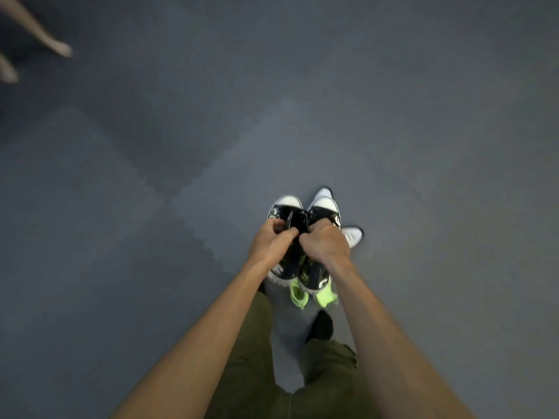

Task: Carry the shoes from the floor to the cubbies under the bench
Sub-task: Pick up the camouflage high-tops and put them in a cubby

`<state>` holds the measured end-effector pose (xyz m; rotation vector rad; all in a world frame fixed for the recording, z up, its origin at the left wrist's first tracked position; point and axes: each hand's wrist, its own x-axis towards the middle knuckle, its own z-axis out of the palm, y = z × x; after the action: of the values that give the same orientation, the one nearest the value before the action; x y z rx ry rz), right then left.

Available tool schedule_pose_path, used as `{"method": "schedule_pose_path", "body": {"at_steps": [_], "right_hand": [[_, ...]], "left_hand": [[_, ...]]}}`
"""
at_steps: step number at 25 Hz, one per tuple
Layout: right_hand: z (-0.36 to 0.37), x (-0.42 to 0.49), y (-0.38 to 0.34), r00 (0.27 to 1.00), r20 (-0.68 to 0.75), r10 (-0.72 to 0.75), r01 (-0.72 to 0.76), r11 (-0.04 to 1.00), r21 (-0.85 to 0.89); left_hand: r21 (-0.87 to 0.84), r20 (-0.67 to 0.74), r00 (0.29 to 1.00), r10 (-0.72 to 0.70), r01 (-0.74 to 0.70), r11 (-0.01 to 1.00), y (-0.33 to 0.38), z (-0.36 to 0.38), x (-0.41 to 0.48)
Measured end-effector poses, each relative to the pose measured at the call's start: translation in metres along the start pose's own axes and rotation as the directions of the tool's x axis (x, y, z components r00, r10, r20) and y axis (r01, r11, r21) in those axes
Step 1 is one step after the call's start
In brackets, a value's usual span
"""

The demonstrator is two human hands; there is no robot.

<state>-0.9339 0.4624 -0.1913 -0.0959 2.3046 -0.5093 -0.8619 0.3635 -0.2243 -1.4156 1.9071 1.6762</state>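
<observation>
Two black sneakers with white toe caps hang side by side above the floor. My left hand (270, 241) grips the left black sneaker (284, 208) at its opening. My right hand (325, 243) grips the right black sneaker (325, 210) the same way. Below them, partly hidden, a pair of neon-green shoes (298, 294) shows under the heels, and two white shoe toes (353, 235) stick out on the right. No bench or cubbies are in view.
Grey interlocking foam floor mats (151, 207) fill the view. Another person's bare feet (62, 48) are at the far top left. My own legs in olive trousers and a dark sock (321, 326) are below the shoes.
</observation>
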Motion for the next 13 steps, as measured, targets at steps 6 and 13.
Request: {"method": "schedule_pose_path", "body": {"at_steps": [6,13], "right_hand": [[0.048,-0.097,-0.097,0.931,0.185,-0.316,0.359,0.887,-0.291],[0.223,-0.228,-0.234,0.719,0.537,-0.441,0.683,0.591,-0.43]], "left_hand": [[-0.382,-0.235,0.968,-0.084,-0.012,0.924,-0.054,-0.115,-0.091],[-0.693,-0.401,0.858,-0.321,-0.054,0.719,-0.197,-0.291,-0.175]]}}
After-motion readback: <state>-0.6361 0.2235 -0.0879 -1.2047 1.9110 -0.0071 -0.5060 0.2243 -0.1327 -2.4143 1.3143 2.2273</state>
